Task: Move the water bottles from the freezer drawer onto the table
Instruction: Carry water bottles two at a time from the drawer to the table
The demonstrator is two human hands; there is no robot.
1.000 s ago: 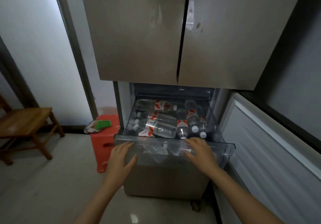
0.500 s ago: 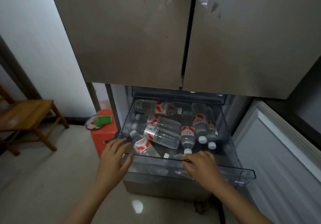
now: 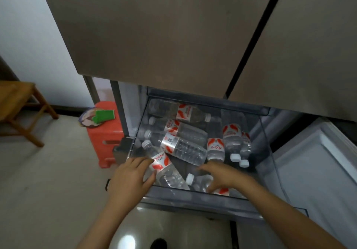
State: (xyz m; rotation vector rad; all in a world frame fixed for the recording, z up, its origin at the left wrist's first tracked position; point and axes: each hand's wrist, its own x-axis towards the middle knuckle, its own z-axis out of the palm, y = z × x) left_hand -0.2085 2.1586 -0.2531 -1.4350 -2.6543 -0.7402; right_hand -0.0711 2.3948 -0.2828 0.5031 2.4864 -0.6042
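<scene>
The clear freezer drawer (image 3: pixel 267 144) stands pulled out under the fridge doors, with several red-and-white labelled water bottles lying in it. My left hand (image 3: pixel 129 179) reaches over the front left corner. Its fingertips and thumb touch the near-left bottle (image 3: pixel 164 168) on either side, with the fingers fairly straight. My right hand (image 3: pixel 224 174) hovers with spread fingers over a bottle (image 3: pixel 199 182) lying along the front wall, partly hiding it. Other bottles (image 3: pixel 183 150) lie further back, untouched. No table is in view.
The freezer door (image 3: pixel 318 162) hangs open on the right. A red plastic stool (image 3: pixel 108 134) with a plate and a green sponge (image 3: pixel 103 114) stands left of the fridge. A wooden chair (image 3: pixel 17 102) is at far left. The shut upper fridge doors (image 3: pixel 154 36) overhang the drawer.
Both hands left the drawer's front rim and moved into the drawer onto the front bottles. The view has come closer and tilted down.
</scene>
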